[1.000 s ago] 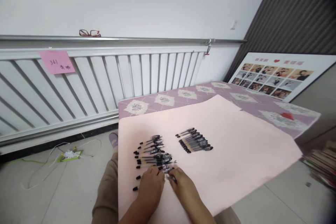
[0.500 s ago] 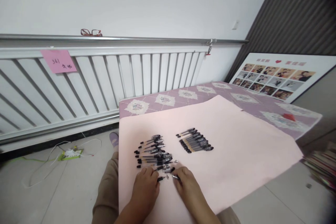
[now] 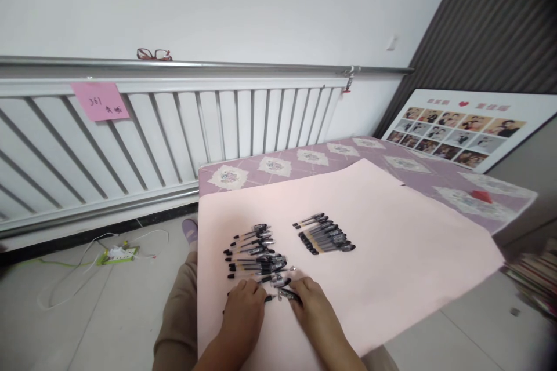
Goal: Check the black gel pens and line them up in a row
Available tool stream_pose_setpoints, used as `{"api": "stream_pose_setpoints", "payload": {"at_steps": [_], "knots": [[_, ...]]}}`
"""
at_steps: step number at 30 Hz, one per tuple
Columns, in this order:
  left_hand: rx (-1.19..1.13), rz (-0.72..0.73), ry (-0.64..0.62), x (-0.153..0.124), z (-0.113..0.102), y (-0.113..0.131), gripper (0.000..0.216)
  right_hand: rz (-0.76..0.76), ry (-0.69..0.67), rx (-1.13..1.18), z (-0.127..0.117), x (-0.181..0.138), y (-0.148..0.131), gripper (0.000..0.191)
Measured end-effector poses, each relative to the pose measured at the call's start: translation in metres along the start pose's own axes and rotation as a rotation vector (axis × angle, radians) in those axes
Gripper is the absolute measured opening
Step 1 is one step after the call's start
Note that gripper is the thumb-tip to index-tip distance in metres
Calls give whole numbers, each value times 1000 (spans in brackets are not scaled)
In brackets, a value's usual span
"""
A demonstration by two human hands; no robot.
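My left hand (image 3: 243, 308) is closed around a pen (image 3: 269, 298), whose dark front end sticks out to the right past the fingers. Opposite it, my right hand (image 3: 314, 302) pinches a black pen cap (image 3: 289, 294) with its clip side showing. Cap and pen tip face each other, close together; whether they touch I cannot tell. Just beyond my left hand lies a loose pile of clear pens (image 3: 256, 261) with black ends. Farther right, several capped pens (image 3: 328, 237) rest side by side in a slanted row.
Pink paper (image 3: 391, 232) covers the near part of a table with a purple patterned cloth (image 3: 308, 156). A white radiator (image 3: 261, 122) runs along the wall. A photo board (image 3: 461, 127) leans at the back right. A power strip (image 3: 117, 255) lies on the floor.
The cap in my right hand has come closer to the pen in my left hand and turned slightly. The pile and the row have stayed put.
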State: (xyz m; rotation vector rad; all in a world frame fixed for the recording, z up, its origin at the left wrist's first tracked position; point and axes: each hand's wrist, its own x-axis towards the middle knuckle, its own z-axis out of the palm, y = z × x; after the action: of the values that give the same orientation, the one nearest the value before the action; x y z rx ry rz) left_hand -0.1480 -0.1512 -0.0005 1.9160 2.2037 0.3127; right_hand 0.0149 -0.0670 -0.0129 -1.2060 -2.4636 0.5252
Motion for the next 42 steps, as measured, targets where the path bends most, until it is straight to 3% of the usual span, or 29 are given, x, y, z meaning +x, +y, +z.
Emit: {"api": "stream_pose_setpoints", "payload": {"at_steps": [8,13,17,22,30,42], "knots": [[11,30,44,5,10,-1,17,4,-11,23,5,3,-4,23],[-72,24,126,-1,5,0,21,-33,65,83,5,4,1,23],[-164,117,191,-9,7,-1,26,39,141,-72,-15,8,29,22],[-163,197,256,-11,19,1,24,268,215,-291,-43,23,79,35],[-92,288,293,-9,26,-4,21,333,217,-354,-60,45,129,43],[-91,256,265,-7,19,3,21,222,136,-291,-81,27,125,17]]}}
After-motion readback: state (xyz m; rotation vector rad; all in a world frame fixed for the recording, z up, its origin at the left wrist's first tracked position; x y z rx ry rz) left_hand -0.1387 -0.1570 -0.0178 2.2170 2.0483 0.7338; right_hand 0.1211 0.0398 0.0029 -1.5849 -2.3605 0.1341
